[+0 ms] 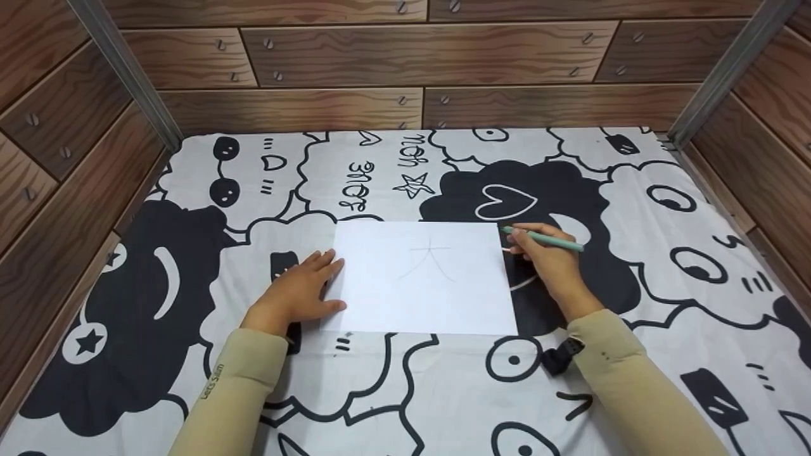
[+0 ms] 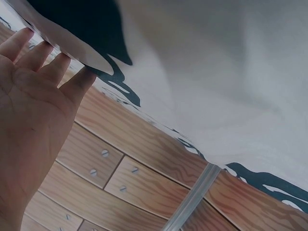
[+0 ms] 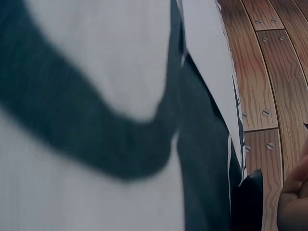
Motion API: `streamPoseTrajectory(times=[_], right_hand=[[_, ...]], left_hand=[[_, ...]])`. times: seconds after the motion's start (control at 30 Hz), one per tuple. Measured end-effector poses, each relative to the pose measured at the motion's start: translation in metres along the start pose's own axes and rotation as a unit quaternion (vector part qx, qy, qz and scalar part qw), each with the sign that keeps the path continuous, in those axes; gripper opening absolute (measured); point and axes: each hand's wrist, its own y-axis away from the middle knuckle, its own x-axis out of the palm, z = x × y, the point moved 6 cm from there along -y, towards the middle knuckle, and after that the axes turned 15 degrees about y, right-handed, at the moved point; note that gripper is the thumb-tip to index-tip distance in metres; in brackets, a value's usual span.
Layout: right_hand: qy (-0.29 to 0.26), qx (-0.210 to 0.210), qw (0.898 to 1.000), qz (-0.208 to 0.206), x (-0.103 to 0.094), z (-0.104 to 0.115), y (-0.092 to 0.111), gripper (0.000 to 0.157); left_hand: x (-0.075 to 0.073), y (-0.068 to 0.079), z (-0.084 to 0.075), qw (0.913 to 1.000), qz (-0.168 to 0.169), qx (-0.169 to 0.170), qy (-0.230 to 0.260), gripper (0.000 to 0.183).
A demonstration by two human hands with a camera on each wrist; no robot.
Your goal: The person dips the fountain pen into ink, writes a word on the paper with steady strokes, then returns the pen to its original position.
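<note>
A white sheet of paper (image 1: 380, 297) lies on the patterned cloth, with thin grey strokes (image 1: 429, 259) on its upper half: a short crossbar and two legs spreading downward. My left hand (image 1: 304, 291) rests at the paper's left edge, fingers spread and fingertips on the margin. In the left wrist view the left hand (image 2: 38, 101) shows its palm and extended fingers. Just beyond the paper's upper right corner, my right hand (image 1: 548, 259) pinches a slim mint-green pen (image 1: 551, 240), its tip pointing left. Only part of the right hand (image 3: 294, 197) enters the right wrist view.
A white cloth (image 1: 374, 373) with black cartoon drawings covers the table. Wood-patterned panels (image 1: 336, 57) stand at the back and sides, with grey metal posts (image 1: 130, 69) at the corners. A black device (image 1: 561, 356) sits at the right wrist, below the sleeve.
</note>
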Motion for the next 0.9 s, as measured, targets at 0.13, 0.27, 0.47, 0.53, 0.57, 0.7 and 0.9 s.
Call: streamPoseTrajectory(times=[0.13, 0.27, 0.47, 0.53, 0.57, 0.7, 0.9], right_hand=[[-0.004, 0.009, 1.0, -0.003, -0.009, -0.005, 0.0, 0.035], [-0.016, 0.016, 1.0, -0.01, -0.018, -0.01, -0.001, 0.035], [-0.052, 0.018, 0.998, -0.024, -0.03, -0.016, -0.001, 0.038], [-0.057, 0.023, 0.998, -0.023, -0.034, -0.018, -0.001, 0.039], [-0.058, 0.026, 0.998, -0.022, -0.035, -0.018, 0.0, 0.038], [-0.057, 0.028, 0.998, -0.022, -0.043, -0.015, 0.004, 0.036], [-0.064, 0.037, 0.997, -0.033, -0.054, -0.017, 0.006, 0.027]], left_hand=[[0.0, 0.0, -0.001, 1.0, 0.002, -0.002, 0.001, 0.076], [0.0, -0.001, -0.001, 1.0, 0.004, -0.002, 0.002, 0.077], [0.001, -0.001, 0.001, 1.0, 0.003, -0.001, -0.001, 0.077], [0.002, -0.001, 0.001, 1.0, 0.002, 0.0, -0.003, 0.077], [0.002, -0.001, 0.001, 1.0, 0.002, 0.001, -0.003, 0.077], [0.002, 0.0, 0.0, 1.0, 0.001, 0.004, -0.003, 0.076], [0.001, 0.0, 0.001, 1.0, 0.005, -0.002, -0.004, 0.077]])
